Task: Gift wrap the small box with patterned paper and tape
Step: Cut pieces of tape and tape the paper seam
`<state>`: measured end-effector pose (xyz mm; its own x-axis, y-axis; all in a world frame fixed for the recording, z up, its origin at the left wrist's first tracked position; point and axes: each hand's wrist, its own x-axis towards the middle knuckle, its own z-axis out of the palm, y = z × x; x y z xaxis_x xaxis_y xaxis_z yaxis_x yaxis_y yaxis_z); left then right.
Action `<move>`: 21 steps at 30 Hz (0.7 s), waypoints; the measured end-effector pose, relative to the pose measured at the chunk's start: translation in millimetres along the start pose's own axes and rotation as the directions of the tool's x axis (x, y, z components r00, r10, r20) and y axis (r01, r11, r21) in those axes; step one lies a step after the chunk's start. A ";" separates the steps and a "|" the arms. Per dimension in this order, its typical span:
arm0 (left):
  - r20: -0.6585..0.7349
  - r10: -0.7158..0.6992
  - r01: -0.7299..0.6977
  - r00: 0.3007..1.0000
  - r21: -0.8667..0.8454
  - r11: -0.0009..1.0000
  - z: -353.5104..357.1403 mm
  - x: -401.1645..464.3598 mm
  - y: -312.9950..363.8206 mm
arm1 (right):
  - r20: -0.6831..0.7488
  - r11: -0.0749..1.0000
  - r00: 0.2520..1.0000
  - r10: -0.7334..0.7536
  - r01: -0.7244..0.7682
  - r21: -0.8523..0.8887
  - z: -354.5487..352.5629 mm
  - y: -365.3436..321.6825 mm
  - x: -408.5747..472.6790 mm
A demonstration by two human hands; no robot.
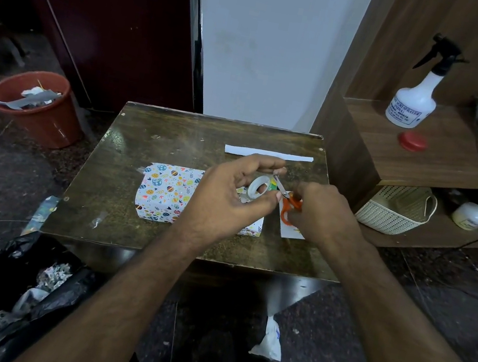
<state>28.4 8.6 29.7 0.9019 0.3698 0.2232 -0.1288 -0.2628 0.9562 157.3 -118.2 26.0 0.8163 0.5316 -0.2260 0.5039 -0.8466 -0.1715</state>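
Nearest, the left hand (229,193) pinches a roll of clear tape (260,186) in its grip above the wrapped box (165,192), which lies mid-tabletop (126,161). Just right, the right hand (319,214) has its grip closed on orange scissors (290,207), blades at the roll. Farther back lies a white paper strip (268,154).

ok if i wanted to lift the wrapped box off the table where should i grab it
Take the wrapped box across its two long sides, coming from above at its left half. That end lies flat and uncovered on the table, while the left hand holding the tape roll and the right hand with the scissors hang over the right end.
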 end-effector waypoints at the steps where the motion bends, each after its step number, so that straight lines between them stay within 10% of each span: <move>1: 0.000 -0.003 0.003 1.000 -0.003 1.000 0.0 -0.1 0.2 | -0.017 0.999 1.000 -0.013 0.012 -0.034 -0.6 -0.4 -1.5; 6: -0.009 -0.018 0.018 1.000 -0.019 1.000 -1.5 -0.7 2.0 | -0.109 0.983 0.990 -0.094 0.074 -0.169 0.4 -4.2 -8.4; 13: -0.043 0.004 -0.005 0.999 -0.015 1.000 -14.6 -4.1 7.3 | -0.335 0.888 0.913 -0.233 0.340 0.311 -0.8 5.6 -11.5; 21: -0.093 0.003 -0.009 0.996 -0.066 0.998 -23.2 -4.2 7.0 | -0.338 0.822 0.839 -0.427 0.516 0.243 -2.9 4.9 -19.6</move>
<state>14.1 25.9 39.8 0.8593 0.4504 0.2423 -0.1637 -0.2067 0.9646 144.6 -132.9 32.4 0.5653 0.7983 0.2079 0.7663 -0.4149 -0.4905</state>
